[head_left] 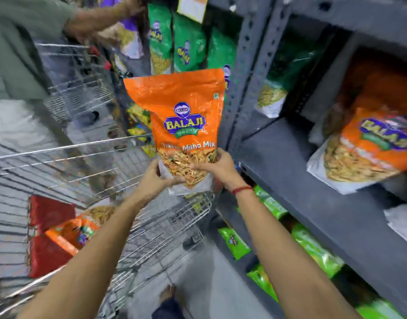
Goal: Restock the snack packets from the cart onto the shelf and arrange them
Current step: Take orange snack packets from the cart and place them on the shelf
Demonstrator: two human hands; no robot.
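At the lower left of the frame your cart [151, 226] holds at least one more orange packet, the spare [71, 233], lying tilted on something red, so judge this as one trip among several and keep your stance close to the basket. In the upper left another person's arm [89, 21] reaches toward the purple and green packs hanging there; give that reach room as you swing across. At centre you hold the packet [181, 125] upright, label facing you, clear of the cart and not yet on the shelf. Your left hand [156, 178] cups its lower left corner, fingers curled under the clear base, and your right hand [221, 166] pinches the lower right edge with thumb on the front; both are closed on the bag near its bottom, which leaves the tall top free to flop. Before you move, it would likely help to slide one hand higher up the side so the bag stays flat. To the right, the shelf [301, 180] has a bare grey stretch just left of the stocked pack [368, 148] of the same orange kind, which leans back. Carry yours there, set its base down first beside that pack, label out, and lean it to match. The right of the frame is blurred, so check the depth behind before pushing it in.
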